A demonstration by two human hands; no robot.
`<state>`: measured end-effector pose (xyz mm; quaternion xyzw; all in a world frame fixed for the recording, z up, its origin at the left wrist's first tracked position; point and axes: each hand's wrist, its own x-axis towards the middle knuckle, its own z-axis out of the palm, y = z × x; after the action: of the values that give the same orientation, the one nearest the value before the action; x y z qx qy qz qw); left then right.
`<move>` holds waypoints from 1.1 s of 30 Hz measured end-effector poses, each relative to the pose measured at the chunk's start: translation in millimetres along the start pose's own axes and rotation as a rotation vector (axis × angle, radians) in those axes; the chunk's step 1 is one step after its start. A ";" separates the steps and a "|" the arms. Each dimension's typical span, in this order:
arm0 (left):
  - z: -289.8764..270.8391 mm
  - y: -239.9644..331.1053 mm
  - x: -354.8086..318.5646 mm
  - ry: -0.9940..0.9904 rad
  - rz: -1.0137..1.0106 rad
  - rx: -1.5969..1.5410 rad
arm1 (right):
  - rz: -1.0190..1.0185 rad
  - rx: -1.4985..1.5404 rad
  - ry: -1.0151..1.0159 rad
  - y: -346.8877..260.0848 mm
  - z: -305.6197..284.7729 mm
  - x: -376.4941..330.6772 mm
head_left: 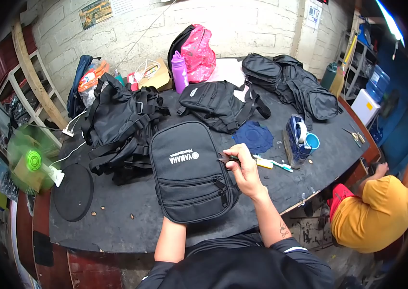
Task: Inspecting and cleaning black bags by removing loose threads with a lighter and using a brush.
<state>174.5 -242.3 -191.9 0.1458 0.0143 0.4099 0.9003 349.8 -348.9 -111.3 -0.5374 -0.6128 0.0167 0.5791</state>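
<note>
A small black bag (184, 168) is propped up in front of me at the table's near side, with white lettering on its upper panel and two zipped pockets below. My left forearm (171, 238) reaches behind its lower edge. The bag hides the left hand and its fingers. At the bag's right edge, my right hand (246, 172) is closed in a pinch around what looks like small dark snips (224, 159), their pointed tip against the bag's side.
Black backpacks (122, 115) lie left and behind, around a purple bottle (179, 72) and pink bag (201, 53). Blue cloth (254, 137), toothbrush (281, 166), tape holder (296, 142) and scissors (356, 137) are rightward. A fan (34, 160) stands left. A person in yellow (377, 214) sits right.
</note>
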 end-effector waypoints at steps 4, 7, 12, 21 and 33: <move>-2.4 9.2 -4.8 -0.008 0.027 0.014 | -0.009 -0.010 0.051 -2.7 4.2 3.6; -0.3 3.1 4.9 -0.016 0.038 0.024 | 0.053 -0.174 0.161 -2.8 0.1 13.3; -3.0 9.7 8.2 -0.027 0.051 0.041 | -0.056 -0.498 0.119 -33.8 -19.9 41.4; -3.5 -1.3 11.9 -0.049 0.078 0.071 | -0.292 -0.759 0.073 -58.0 -17.5 54.7; -11.7 10.9 14.9 -0.047 0.083 0.122 | 0.093 -0.293 0.213 -57.0 -30.9 20.0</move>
<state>174.7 -221.5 -198.7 0.2104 0.0122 0.4417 0.8720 340.8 -378.0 -50.7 -0.6425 -0.5185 -0.1028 0.5548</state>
